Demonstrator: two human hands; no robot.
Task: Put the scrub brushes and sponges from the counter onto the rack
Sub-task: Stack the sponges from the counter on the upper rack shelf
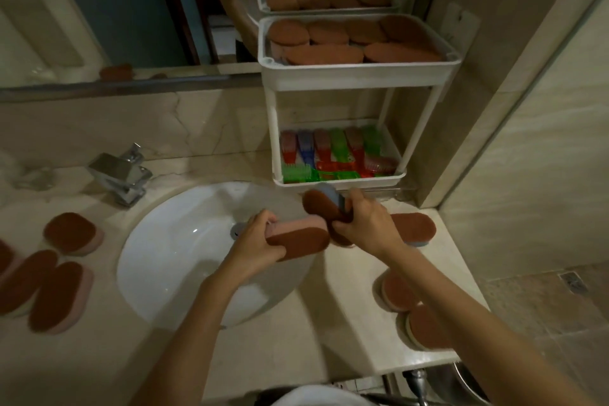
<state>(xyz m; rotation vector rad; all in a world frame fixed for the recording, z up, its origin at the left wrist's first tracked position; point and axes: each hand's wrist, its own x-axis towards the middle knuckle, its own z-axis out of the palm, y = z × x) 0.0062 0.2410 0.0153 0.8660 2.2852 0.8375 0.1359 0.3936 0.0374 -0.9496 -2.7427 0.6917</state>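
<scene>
My left hand grips a pink sponge with a brown scouring face, held over the right side of the sink. My right hand grips a blue-backed brown sponge, tilted on edge just above the pink one. The white two-tier rack stands behind them on the counter. Its top tray holds several brown sponges; its bottom tray holds several coloured scrub brushes. More sponges lie on the counter: several at the left, one behind my right hand, two at the right front.
A white round sink sits mid-counter with a chrome tap behind it. A mirror covers the back wall. A tiled wall bounds the counter at the right; the counter's front-right edge drops to a tiled floor.
</scene>
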